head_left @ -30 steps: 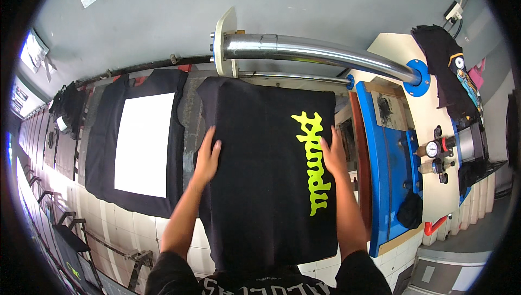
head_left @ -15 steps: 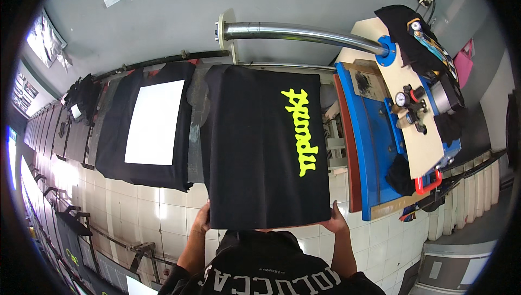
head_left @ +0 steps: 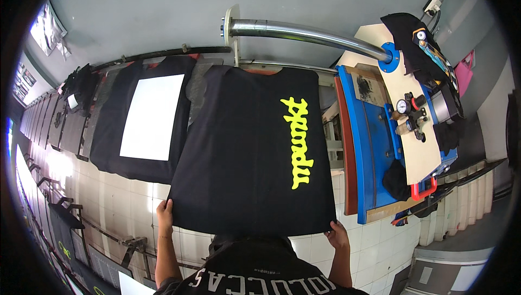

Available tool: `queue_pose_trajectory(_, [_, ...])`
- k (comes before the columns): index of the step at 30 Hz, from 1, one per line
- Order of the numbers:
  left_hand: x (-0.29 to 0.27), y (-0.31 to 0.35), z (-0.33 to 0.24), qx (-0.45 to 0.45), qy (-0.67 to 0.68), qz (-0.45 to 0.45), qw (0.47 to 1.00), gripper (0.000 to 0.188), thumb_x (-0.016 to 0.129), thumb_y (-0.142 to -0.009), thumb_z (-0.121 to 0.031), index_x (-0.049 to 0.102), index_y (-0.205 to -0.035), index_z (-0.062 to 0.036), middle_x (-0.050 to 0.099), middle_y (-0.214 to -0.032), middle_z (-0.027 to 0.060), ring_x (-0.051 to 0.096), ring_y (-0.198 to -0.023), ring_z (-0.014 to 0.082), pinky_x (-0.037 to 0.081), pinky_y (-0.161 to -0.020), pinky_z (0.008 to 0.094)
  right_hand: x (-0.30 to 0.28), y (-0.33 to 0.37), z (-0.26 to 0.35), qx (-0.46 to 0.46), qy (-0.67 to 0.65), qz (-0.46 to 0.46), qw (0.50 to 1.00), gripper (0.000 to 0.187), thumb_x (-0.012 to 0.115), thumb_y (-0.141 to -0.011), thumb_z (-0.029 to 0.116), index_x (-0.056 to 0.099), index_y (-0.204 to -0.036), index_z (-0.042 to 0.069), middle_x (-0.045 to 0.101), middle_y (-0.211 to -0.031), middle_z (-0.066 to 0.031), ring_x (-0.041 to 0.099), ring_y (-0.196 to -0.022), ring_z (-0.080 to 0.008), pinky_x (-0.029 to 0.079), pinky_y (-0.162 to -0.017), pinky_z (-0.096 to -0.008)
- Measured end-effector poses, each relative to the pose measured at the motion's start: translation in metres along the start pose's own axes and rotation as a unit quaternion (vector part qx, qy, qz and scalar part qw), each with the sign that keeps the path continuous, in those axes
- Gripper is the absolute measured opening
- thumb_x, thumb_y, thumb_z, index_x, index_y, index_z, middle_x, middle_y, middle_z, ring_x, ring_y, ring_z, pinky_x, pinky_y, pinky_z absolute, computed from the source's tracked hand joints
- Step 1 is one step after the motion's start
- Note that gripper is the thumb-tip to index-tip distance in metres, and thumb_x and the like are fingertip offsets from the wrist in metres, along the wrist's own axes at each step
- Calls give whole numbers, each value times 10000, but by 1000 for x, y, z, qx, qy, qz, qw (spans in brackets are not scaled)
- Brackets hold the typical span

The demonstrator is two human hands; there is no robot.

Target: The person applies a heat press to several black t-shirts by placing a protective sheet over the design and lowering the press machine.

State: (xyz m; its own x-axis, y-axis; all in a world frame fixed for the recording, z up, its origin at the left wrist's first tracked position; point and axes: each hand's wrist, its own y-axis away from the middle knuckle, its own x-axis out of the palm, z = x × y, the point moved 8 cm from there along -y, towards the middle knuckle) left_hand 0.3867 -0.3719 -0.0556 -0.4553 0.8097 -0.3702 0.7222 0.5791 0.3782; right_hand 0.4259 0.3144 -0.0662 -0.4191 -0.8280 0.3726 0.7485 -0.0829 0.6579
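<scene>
"Grey wall (head_left: 163,18) at the back, white tiled floor (head_left: 374,246) below, blue press (head_left: 374,181) crowding the right side. What worries you?"

"Uneven tension, mostly. I have the black shirt (head_left: 239,154) drawn toward the body by its near hem; if one hand pulls harder than the other, I'd expect it to slew and take the yellow-green lettering (head_left: 299,146) crooked with it."

"And on the left?"

"Its left edge flares right up against the neighbouring black shirt (head_left: 108,138), the one carrying a white sheet (head_left: 152,116). Sweep that side too wide and I judge it could drag the sheet askew. On the right, the reddish-brown pad (head_left: 347,159) of the press sits near enough that a careless swing might snag the cloth."

"Where's the shirt against the fingers?"

"Beyond them, almost all of it, running away toward the wall. My left hand (head_left: 165,216) pinches the near left corner; my right hand (head_left: 338,236) grips the near right one, well apart from it. I can't see the fingertips under the fabric. The lettering lies nearer the right hand."
</scene>
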Motion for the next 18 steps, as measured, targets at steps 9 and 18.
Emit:
queue_pose_trajectory(9, [86,7,-156,288,-479,-87,824,266,651,-809,-119,621,-1048,-6,601,-1163,201,557,-1082,383,432,-921,467,-40,-6,-24,36,-3,-124,992,279,575,-940,235,581,-1161,66,605,-1039,-54,547,-898,-182,451,-792,-353])
queue_pose_trajectory(18, [364,-197,-354,411,-412,9,814,594,427,-971,-494,404,-1456,-152,351,-1514,170,232,-1419,447,222,-1132,581,-33,29,-32,107,155,-250,950,339,506,-957,282,564,-1202,57,593,-1050,-75,527,-845,-177,450,-728,-328])
